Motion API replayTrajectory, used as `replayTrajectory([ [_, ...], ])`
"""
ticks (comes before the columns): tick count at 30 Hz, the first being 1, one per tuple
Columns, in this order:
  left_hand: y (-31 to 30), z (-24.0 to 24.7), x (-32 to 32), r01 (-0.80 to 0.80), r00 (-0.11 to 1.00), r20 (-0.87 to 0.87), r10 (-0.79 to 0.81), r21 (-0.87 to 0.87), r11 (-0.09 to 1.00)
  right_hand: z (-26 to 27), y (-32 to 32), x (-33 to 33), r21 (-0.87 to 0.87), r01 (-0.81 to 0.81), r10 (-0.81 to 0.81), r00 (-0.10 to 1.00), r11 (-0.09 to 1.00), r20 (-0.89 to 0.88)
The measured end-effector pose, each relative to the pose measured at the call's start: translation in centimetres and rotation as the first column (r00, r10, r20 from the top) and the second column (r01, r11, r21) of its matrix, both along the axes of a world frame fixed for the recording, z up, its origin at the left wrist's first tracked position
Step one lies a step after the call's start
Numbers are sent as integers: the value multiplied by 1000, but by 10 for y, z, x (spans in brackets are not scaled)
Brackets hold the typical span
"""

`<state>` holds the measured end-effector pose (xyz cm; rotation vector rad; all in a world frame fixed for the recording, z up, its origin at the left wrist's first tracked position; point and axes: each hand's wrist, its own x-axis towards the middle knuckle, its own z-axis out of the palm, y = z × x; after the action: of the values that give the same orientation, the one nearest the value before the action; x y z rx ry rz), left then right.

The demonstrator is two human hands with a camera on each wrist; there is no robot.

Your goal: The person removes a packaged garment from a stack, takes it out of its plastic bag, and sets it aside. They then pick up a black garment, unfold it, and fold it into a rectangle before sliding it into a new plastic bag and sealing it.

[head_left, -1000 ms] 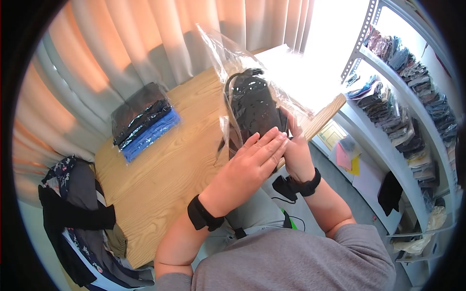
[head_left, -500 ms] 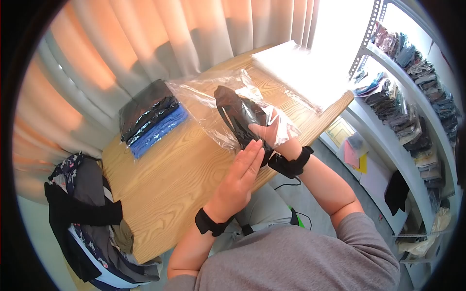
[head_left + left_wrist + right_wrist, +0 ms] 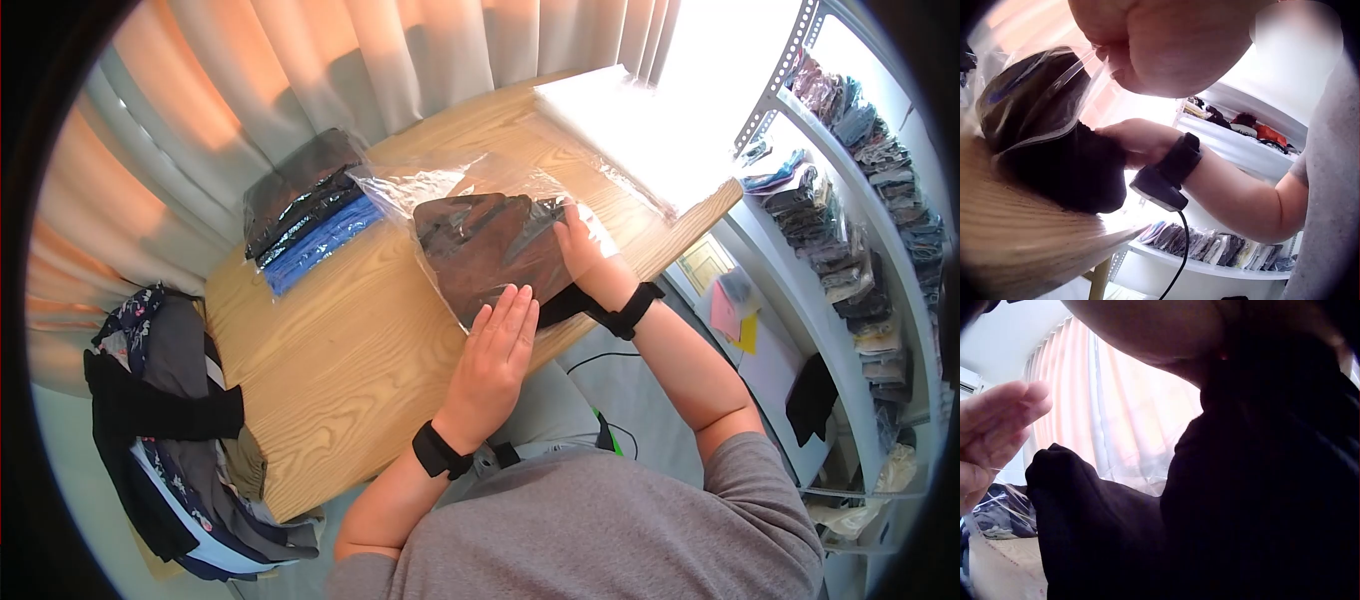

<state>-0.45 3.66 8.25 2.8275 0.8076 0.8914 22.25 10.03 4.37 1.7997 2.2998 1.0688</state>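
Observation:
In the head view a folded dark garment (image 3: 480, 245) lies inside a clear plastic bag (image 3: 450, 180) over the table's near edge. My left hand (image 3: 490, 350) rests its straight fingers on the garment's near left edge. At the bundle's right side, my right hand (image 3: 595, 262) holds the garment, its fingertips on top and its thumb hidden. The left wrist view shows the bundle (image 3: 1054, 144) tilted, with the right hand (image 3: 1141, 140) against its far end. Dark cloth (image 3: 1260, 487) fills much of the right wrist view, and the left hand (image 3: 991, 437) shows at its left.
Bagged dark and blue garments (image 3: 315, 235) lie at the back left of the wooden table (image 3: 330, 380). Clear plastic bags (image 3: 630, 130) lie at its far right corner. Loose clothes (image 3: 170, 420) are heaped at the left, and shelves of packed garments (image 3: 820, 230) stand right.
The bagged garment has come down from upright to lying flatter, and its broad dark face now shows. The right hand has moved to its right side; my left hand has shifted left and down.

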Motion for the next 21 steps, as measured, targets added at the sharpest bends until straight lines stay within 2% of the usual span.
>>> replayTrajectory([
  [1, -1, -1, -1, 1, 1000, -10, -1, -9, 1000, 3, -3, -8, 18, -39, 42, 871, 999, -490],
  [2, -2, -2, -3, 1, 1000, -20, -1, -18, 1000, 8, -5, -14, 53, -63, 77, 518, 997, -852],
  [3, -3, -4, -5, 0, 1000, -20, 0, -20, 1000, 16, -9, -16, 50, -64, 76, 517, 997, -853],
  [5, -3, -10, -10, -43, 999, -9, 43, -27, 999, 27, -17, -19, 121, -215, 216, 502, 969, -838],
  [9, -5, -17, -19, -111, 993, 25, 114, -82, 990, 17, -20, -24, 68, -203, 167, 528, 977, -832],
  [10, -5, -18, -20, -112, 993, 24, 114, -86, 990, 26, -27, -38, -51, -32, -16, 676, 998, -737],
  [11, -6, -19, -21, -112, 994, 13, 113, -75, 991, 31, -34, -49, -140, 155, -209, 771, 978, -602],
  [12, -6, -20, -22, -111, 994, 3, 111, -64, 992, 32, -38, -53, -143, 154, -209, 771, 978, -602],
  [14, -8, -15, -29, -73, 995, 59, 76, -45, 996, 32, -45, -62, 153, -56, 121, 881, 987, -457],
  [15, -8, -13, -33, -34, 993, 115, 37, -22, 999, 35, -51, -73, 65, -169, 177, 813, 983, -555],
  [16, -5, -13, -37, -38, 993, 114, 40, -22, 999, 38, -52, -79, -7, -356, 264, 706, 934, -657],
  [18, 5, -13, -48, -165, 865, 451, 220, -159, 973, 23, -49, -88, -93, -550, 244, 508, 830, -826],
  [19, 17, -16, -56, -168, 865, 449, 223, -160, 973, 19, -45, -93, -93, -553, 245, 506, 828, -827],
  [20, 36, -22, -65, -166, 767, 520, 375, -404, 899, 17, -39, -98, -149, -538, 176, 506, 830, -844],
  [21, 53, -24, -72, -120, 652, 540, 533, -620, 775, 16, -34, -102, -203, -525, 110, 504, 827, -857],
])
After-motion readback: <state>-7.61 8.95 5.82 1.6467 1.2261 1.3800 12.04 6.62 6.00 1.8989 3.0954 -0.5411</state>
